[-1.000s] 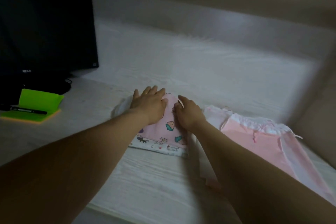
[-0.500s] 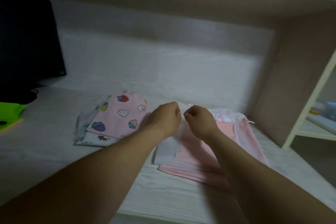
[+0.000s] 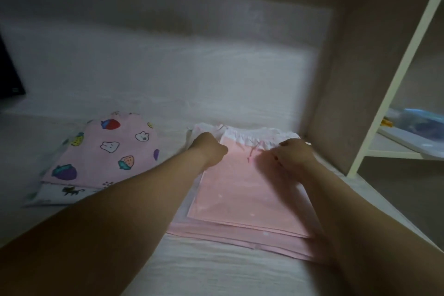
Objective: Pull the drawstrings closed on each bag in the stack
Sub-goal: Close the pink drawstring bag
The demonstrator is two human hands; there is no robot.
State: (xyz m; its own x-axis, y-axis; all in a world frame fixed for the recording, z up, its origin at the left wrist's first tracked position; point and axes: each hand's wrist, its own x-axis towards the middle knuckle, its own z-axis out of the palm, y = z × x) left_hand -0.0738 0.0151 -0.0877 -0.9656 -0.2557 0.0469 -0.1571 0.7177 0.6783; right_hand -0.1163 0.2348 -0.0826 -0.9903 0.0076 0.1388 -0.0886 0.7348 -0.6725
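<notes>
A stack of plain pink drawstring bags (image 3: 240, 197) lies on the white desk (image 3: 204, 271), right of centre. The top bag has a white ruffled mouth (image 3: 249, 138) and a short pink drawstring end (image 3: 252, 151) hanging at its middle. My left hand (image 3: 209, 149) is curled at the top left corner of this bag and grips its edge. At the top right corner, my right hand (image 3: 294, 154) pinches the bag with bent fingers. What sits under the fingertips is hidden.
A second pile of patterned bags (image 3: 108, 151), pink with fruit and bunny prints over a white one with cats (image 3: 67, 193), lies to the left. A dark monitor edge (image 3: 9, 74) is far left. The desk's side panel (image 3: 336, 84) and a shelf upright (image 3: 396, 74) stand close on the right.
Both hands left the patterned pile and moved right onto the plain pink stack. They then spread apart from its middle to the top bag's two upper corners.
</notes>
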